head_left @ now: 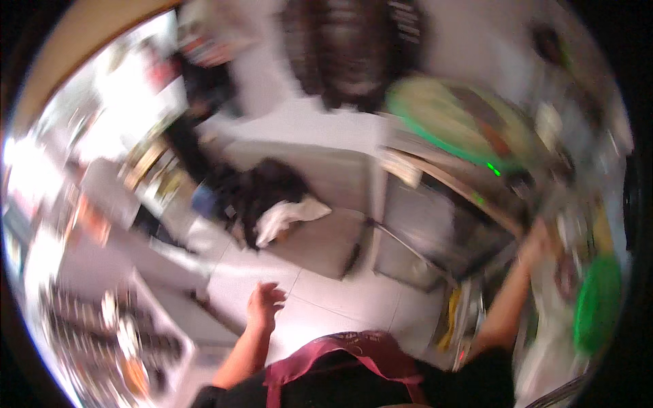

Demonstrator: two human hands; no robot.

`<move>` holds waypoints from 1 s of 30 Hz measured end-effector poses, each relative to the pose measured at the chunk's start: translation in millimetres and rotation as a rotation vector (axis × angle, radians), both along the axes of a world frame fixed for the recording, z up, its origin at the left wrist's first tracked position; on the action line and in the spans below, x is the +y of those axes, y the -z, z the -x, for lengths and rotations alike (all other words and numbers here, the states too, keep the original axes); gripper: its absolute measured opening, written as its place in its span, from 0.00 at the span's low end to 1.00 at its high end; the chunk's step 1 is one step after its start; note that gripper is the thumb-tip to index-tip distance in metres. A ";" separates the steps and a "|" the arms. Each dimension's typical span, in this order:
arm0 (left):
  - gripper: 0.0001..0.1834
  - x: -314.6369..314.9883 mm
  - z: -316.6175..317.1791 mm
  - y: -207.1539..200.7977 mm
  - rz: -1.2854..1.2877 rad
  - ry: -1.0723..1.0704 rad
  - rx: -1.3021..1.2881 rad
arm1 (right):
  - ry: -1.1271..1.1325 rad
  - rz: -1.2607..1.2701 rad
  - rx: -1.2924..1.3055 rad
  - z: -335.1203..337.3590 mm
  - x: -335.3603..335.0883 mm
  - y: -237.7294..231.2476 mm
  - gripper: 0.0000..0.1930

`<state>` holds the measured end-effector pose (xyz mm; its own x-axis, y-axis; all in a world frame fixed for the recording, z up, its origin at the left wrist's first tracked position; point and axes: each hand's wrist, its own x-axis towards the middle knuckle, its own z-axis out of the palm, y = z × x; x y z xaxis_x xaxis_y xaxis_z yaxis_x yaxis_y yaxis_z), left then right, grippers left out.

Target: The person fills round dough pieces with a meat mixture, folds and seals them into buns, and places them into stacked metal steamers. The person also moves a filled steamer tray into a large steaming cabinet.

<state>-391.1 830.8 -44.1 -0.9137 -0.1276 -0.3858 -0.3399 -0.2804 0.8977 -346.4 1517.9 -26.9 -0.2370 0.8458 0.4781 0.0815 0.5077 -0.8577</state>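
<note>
My left hand (pixel 265 304) hangs in the air above the light tiled floor (pixel 320 299), its fingers loosely curled and apart, with nothing in it. To the right my right arm stretches out over a cluttered worktop. There my right hand (pixel 537 243) is smeared by motion, and whether its fingers hold anything is hidden. It is near a blurred dark reddish-brown round item (pixel 564 275) and a bright green round item (pixel 598 304). A maroon apron (pixel 340 355) covers my front.
A large round green-rimmed tray (pixel 435 115) lies atop a dark-fronted cabinet (pixel 435 228). Dark clothing (pixel 272 183) and a white cloth (pixel 289 219) lie on a grey-brown seat (pixel 326 238). A dark jacket (pixel 347 51) hangs at the back. Blurred shelving (pixel 95 326) stands lower left.
</note>
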 end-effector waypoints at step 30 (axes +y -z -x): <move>0.41 -575.5 -301.5 55.4 -0.424 -1.315 -0.073 | -2.140 0.491 -1.307 -118.5 -1153.4 117.8 0.10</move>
<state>-89.6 255.3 -99.5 -0.1901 -0.7335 -0.6525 0.3424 -0.6725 0.6561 -227.9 364.5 -144.7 -0.3348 -0.7756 -0.5351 0.2895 0.4557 -0.8417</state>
